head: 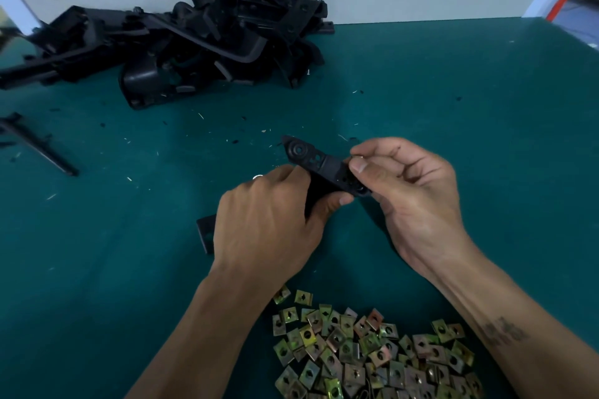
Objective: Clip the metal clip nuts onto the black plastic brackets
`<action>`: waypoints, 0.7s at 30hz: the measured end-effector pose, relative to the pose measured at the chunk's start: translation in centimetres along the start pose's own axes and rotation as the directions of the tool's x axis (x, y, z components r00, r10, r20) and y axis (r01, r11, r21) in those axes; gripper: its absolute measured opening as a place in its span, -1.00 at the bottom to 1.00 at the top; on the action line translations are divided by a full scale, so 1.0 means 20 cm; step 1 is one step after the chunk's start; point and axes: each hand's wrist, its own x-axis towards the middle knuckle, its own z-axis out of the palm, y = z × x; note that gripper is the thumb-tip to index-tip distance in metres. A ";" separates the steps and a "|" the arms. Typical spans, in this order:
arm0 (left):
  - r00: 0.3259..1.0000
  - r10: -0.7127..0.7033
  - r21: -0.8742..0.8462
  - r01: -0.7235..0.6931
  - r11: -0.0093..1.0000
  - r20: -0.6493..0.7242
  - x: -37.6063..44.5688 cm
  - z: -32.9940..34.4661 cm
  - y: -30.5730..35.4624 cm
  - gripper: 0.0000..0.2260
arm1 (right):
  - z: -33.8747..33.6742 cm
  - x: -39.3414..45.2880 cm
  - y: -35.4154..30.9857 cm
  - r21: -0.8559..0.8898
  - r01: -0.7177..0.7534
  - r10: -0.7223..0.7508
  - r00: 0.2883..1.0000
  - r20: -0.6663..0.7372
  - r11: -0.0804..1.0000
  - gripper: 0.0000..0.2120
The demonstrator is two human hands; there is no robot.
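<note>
Hands in view: two, a left hand (269,223) and a right hand (411,191). Black bracket (324,168) held between them: one. Heap of black plastic parts (181,39) at the far side of the bench (453,139): one, pieces too tangled to count. Clip nuts (363,353) in the near pile: several dozen, no exact figure obtainable. Separate long black part (35,142) at left: one.

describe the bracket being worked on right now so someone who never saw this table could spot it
On the green table, look just beyond the pile of brass-coloured clip nuts at the near edge, where two hands meet. The left hand grips a black plastic bracket and the right hand pinches its end. Unlike the heaped brackets at the far left, it is held, alone.
</note>
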 end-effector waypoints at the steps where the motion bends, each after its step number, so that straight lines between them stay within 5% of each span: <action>1: 1.000 -0.006 0.003 0.006 1.000 0.001 0.00 0.00 0.00 -0.50 | 0.00 0.00 0.00 0.007 0.000 0.000 1.000 -0.009 1.000 -0.89; 13: 1.000 -0.009 -0.004 0.009 1.000 -0.011 0.00 0.00 0.01 -0.50 | 0.01 -0.02 0.01 0.040 -0.038 0.039 0.999 -0.015 0.998 -0.97; 21: 0.998 -0.021 0.018 0.022 1.000 -0.055 -0.01 -0.01 0.01 -0.52 | 0.00 -0.01 -0.01 0.049 -0.010 0.004 0.994 0.110 0.999 -0.75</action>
